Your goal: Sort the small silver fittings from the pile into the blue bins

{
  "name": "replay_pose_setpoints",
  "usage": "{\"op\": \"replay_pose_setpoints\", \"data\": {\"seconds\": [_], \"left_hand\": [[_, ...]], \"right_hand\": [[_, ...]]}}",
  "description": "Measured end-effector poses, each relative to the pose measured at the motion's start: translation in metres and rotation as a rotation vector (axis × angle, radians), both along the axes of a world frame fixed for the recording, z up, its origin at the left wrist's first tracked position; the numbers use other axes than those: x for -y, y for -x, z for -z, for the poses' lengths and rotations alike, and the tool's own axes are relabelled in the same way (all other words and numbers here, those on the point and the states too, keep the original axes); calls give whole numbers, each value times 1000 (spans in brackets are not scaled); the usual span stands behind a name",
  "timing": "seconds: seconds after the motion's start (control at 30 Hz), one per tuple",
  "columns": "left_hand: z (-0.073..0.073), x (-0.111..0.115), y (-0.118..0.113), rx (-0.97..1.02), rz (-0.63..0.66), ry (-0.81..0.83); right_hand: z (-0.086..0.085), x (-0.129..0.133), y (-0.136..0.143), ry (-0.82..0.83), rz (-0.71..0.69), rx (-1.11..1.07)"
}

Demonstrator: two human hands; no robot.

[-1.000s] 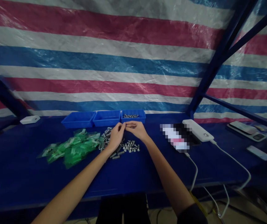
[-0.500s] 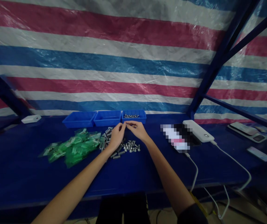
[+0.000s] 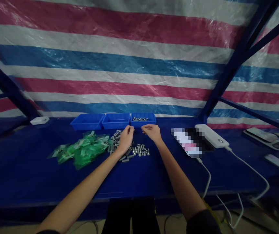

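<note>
My left hand (image 3: 126,138) is closed, its fingertips pinched over a pile of metal cylinders (image 3: 126,158). Whatever it grips is too small to make out. A short gap to the right, my right hand (image 3: 152,131) is also closed, thumb and fingers pressed together, and what lies between them I cannot tell. Below and between the hands rests a heap of shiny screws (image 3: 140,150). Just behind them stands a blue bin with small screws in it (image 3: 143,124). Green plastic bags (image 3: 86,149) with small parts lie left of the cylinders.
Two more blue bins (image 3: 88,122) stand in the row at the back. To the right lie a blurred-out phone (image 3: 187,143), a white power bank (image 3: 211,136) with cables, and a small scale (image 3: 266,139). A white box (image 3: 40,120) sits far left. Blue frame posts rise on both sides.
My hands have parted; before, their fingertips met. The right hand has shifted right, away from the left. The whole view has swung slightly to the left.
</note>
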State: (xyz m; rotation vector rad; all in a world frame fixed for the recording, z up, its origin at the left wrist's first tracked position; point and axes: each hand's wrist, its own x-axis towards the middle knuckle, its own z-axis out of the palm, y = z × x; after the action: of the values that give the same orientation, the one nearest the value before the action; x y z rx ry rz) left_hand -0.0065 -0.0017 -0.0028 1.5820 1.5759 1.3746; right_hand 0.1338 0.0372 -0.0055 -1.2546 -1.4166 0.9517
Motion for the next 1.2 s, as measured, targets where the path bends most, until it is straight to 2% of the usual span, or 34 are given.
{"op": "replay_pose_setpoints", "data": {"seconds": [0.17, 0.27, 0.37, 0.43, 0.5, 0.63, 0.7, 0.9, 1.0, 1.2], "left_hand": [[-2, 2, -1, 0, -15, 10], [-2, 2, -1, 7, -12, 12], [-2, 2, -1, 16, -7, 5], [-3, 2, -1, 18, -11, 3], [-3, 2, -1, 27, -18, -4], [-1, 0, 0, 66, -35, -40], [-1, -1, 0, 83, -38, -53], [0, -1, 0, 83, -38, -60], [1, -2, 1, 91, -32, -62], [1, -2, 2, 56, -37, -49]], "right_hand": [[-2, -2, -12, 80, 110, 38], [-10, -2, -13, 126, 101, -141], [-17, -1, -11, 73, -34, -358], [-17, 1, -9, 23, -127, -355], [-14, 3, -8, 4, -234, -236], [-2, 7, -7, 17, -571, 118], [1, 9, -3, -26, -656, 275], [1, 13, 7, -120, -580, 583], [-1, 14, 7, -101, -519, 621], [-2, 18, 5, -103, -285, 670]]}}
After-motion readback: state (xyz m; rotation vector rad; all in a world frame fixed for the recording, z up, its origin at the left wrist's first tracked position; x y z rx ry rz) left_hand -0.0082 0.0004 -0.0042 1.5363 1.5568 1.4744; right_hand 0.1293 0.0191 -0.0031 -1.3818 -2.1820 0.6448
